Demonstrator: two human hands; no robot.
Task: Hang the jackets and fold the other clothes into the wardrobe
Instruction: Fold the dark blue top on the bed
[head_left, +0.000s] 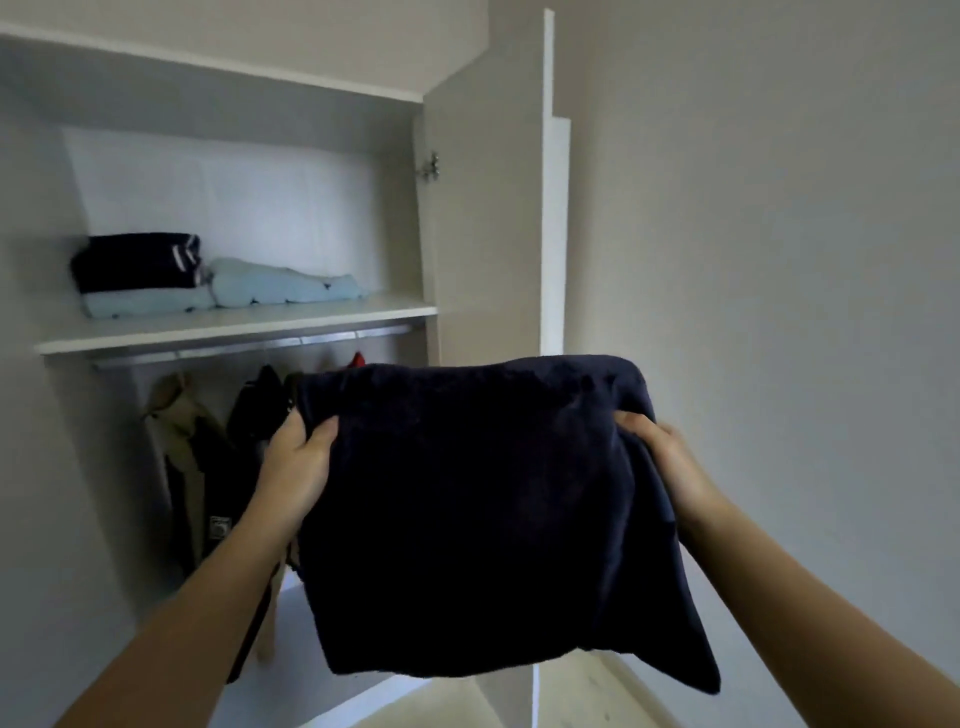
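I have the folded navy garment (467, 509) at frame centre. Its top edge runs left to right between my hands and the rest droops below. My left hand (301, 457) pinches the left corner, thumb on the near face and fingers curled behind. My right hand (660, 452) grips the right corner, fingers closed on the cloth. The shelf (234, 327) sits up and left, nearer my left hand. I judge the lift goes up-left, to the right of the light blue pile (280, 283).
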